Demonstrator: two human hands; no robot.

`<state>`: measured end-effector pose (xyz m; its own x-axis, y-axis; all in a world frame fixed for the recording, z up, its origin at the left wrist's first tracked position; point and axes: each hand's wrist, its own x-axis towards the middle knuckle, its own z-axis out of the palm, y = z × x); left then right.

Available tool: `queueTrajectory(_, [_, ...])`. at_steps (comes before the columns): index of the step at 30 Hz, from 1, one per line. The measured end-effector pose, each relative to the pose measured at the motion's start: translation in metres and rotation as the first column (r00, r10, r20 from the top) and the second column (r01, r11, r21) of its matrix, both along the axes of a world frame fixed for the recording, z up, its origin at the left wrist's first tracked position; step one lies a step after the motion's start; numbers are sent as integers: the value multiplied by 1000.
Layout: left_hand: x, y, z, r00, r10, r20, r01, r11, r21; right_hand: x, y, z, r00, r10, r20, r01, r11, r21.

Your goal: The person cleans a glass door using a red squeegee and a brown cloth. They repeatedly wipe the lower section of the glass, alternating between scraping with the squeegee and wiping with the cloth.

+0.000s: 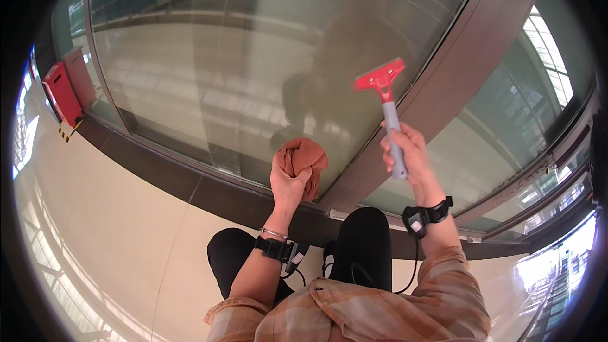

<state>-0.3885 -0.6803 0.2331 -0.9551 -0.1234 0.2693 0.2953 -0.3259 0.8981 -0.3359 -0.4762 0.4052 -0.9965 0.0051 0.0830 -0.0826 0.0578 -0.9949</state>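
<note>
Bunched in my left hand (288,181) is a reddish-brown cloth (304,157), held in front of the lower part of a large glass pane (228,80). My right hand (409,151) grips the grey handle of a scraper (381,78) with a wide red head. The scraper head points up and away from me, in front of the pane near its right-hand frame. Whether the head or the cloth touches the glass, I cannot tell. A faint reflection of a person shows in the pane.
A broad brown metal frame post (456,71) separates this pane from another glass panel (484,152) on the right. Dark stone edging (190,181) runs along the glass foot, beside the pale tiled floor (118,228). A red box (62,92) stands far left. My bent knees (363,247) are close to the edging.
</note>
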Motion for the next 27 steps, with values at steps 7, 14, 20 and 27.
queueTrajectory(7, [-4,4,1,998,-51,21,50,998,34,-18,-23,54,991,8,-137,17,983,185])
queueTrajectory(14, [-5,4,0,997,-77,29,75,995,63,9,2,60,993,-87,-79,108,937,332])
queueTrajectory(20, [-16,5,-7,998,-65,15,65,998,-4,-11,-35,77,997,-36,-65,61,902,427])
queueTrajectory(27, [-17,2,-7,998,-67,-8,68,996,64,10,-11,74,993,-115,-18,108,855,508])
